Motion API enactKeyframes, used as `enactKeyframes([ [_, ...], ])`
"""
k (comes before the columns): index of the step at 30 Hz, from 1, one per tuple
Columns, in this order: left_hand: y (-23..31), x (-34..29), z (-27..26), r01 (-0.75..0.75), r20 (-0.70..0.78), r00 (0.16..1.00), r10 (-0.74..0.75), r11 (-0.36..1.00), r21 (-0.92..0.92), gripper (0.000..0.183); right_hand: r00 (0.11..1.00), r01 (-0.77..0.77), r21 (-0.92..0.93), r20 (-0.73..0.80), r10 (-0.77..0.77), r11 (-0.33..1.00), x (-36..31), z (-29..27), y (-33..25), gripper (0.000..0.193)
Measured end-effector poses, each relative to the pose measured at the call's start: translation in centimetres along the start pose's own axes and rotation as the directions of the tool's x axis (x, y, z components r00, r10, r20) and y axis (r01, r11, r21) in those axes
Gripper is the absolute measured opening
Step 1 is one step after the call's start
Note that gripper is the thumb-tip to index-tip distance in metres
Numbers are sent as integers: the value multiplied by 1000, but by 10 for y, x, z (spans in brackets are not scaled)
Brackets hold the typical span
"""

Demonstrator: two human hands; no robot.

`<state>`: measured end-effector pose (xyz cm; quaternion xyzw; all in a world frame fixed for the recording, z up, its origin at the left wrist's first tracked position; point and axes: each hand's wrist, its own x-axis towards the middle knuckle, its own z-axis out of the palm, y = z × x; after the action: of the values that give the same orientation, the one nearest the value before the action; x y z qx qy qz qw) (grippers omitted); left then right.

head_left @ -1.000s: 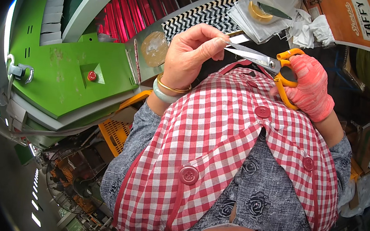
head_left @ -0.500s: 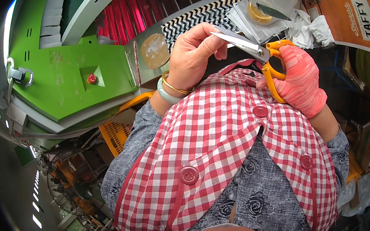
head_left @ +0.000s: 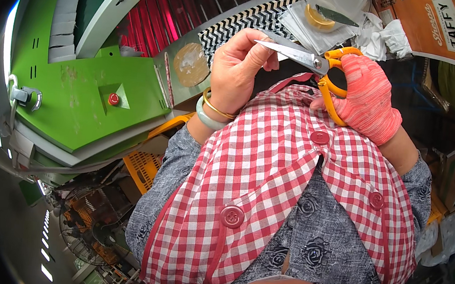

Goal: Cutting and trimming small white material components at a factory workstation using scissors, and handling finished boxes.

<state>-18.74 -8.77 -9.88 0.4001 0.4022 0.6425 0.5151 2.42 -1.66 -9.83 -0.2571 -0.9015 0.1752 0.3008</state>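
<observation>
My right hand (head_left: 369, 99), in a pink fingerless-looking knit glove, grips a pair of scissors (head_left: 321, 65) by the orange handles. The two metal blades stand apart and point left. At the blade tips is my bare left hand (head_left: 237, 68), with thumb and fingers pressed together. Whether a small thing is pinched there I cannot make out. A gold bangle (head_left: 215, 107) and a pale green bangle (head_left: 207, 119) circle the left wrist. Both hands are held up in front of my red-and-white checked apron (head_left: 271, 146).
To the left stands a green machine (head_left: 77, 98) with a red button (head_left: 113, 99). Beyond the hands lie a zigzag-patterned strip (head_left: 246, 19), white sheets (head_left: 305, 34), a roll of yellow tape (head_left: 318, 19) and crumpled white cloth (head_left: 396, 38). An orange-brown carton (head_left: 431, 47) sits at far right.
The scissors have shifted slightly left with my right hand, their blade tips a little further into the left hand's fingers. The left hand has barely moved.
</observation>
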Motion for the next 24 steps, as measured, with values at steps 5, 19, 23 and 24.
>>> enactKeyframes([
  [5, -1, 0, -1, -36, 3, 999, 36, 994, 100, 15, 1000, -5, -16, -14, 4, 1000, 1, -3, 0, 45],
  [19, 0, 2, 1, 23, 12, 1000, -23, 999, 46, 13, 1000, 1, -9, -16, -1, 1000, -4, -4, 5, 45],
  [23, 0, 3, 2, 29, -3, 1000, -28, 998, 58, 13, 1000, -5, -33, -12, 5, 999, -5, -4, 5, 45],
  [24, 0, 3, 2, 29, -3, 1000, -29, 998, 58, 13, 1000, -4, -34, -7, 4, 999, -6, -4, 6, 46],
])
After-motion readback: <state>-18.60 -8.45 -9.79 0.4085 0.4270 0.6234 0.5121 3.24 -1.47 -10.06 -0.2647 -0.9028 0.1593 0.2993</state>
